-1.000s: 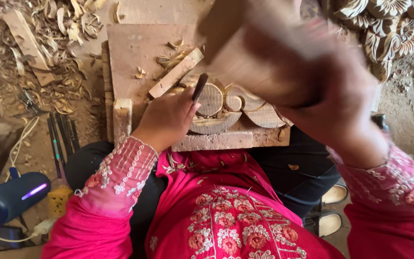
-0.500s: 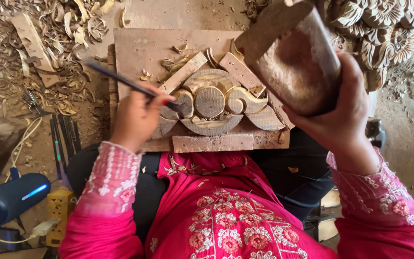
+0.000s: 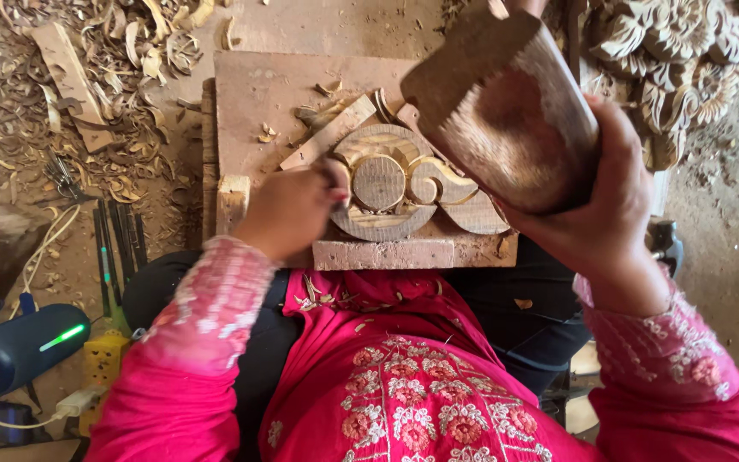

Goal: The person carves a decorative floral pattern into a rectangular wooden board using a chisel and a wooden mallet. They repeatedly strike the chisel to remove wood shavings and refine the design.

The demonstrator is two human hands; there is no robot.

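My left hand (image 3: 288, 210) has come down from its raised reach and now sits curled at the left edge of the pale round carved wooden scroll panel (image 3: 404, 184); whether it grips a chisel, I cannot tell. My right hand (image 3: 596, 201), above the panel's right side, stays clamped round the heavy worn wooden mallet block (image 3: 506, 111), lifted for carving.

Sleeves (image 3: 215, 299) were bright pink with pale floral embroidery; just above them the carving (image 3: 395, 184) was tan, scroll-patterned, on a reddish-brown board (image 3: 275, 94), under a worn brown mallet (image 3: 506, 111).
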